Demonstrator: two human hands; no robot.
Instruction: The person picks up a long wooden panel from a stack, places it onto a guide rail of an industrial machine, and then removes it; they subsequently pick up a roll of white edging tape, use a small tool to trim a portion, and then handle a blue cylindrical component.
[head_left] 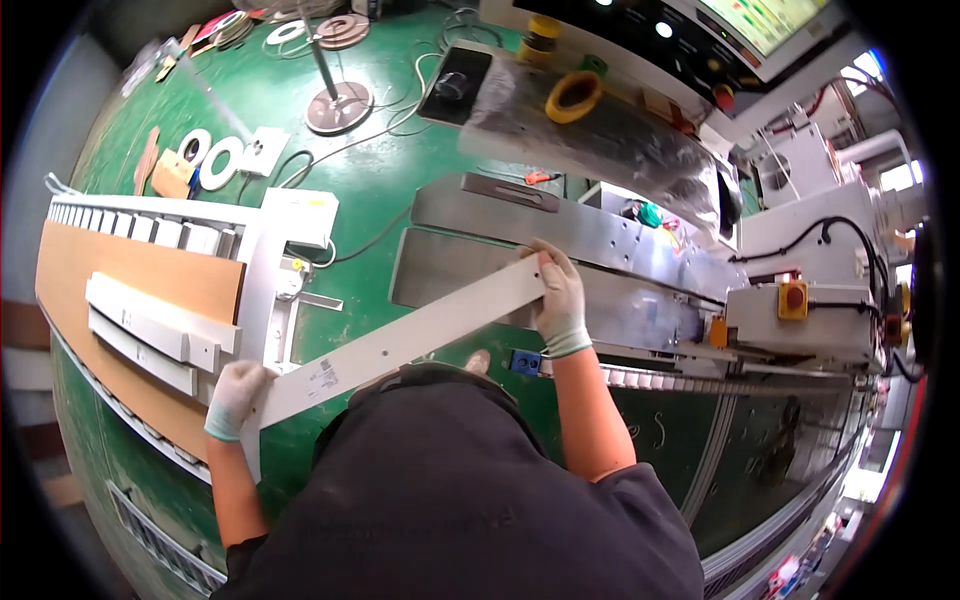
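Note:
A long white board with a small hole and a printed label is held across the front of my body, sloping up to the right. The fingers of my gloved left hand are closed on its lower left end. At the upper right end, my gloved right hand grips the board, with the thumb on its face. That end overlaps the edge of a grey metal machine bed. Nearest my left hand, several similar white boards lie on a brown sheet.
The brown sheet rests on a roller conveyor at left. A control panel and yellow tape roll are beyond the bed. At right is a yellow box with a red button. A pole stand and cables occupy the green floor.

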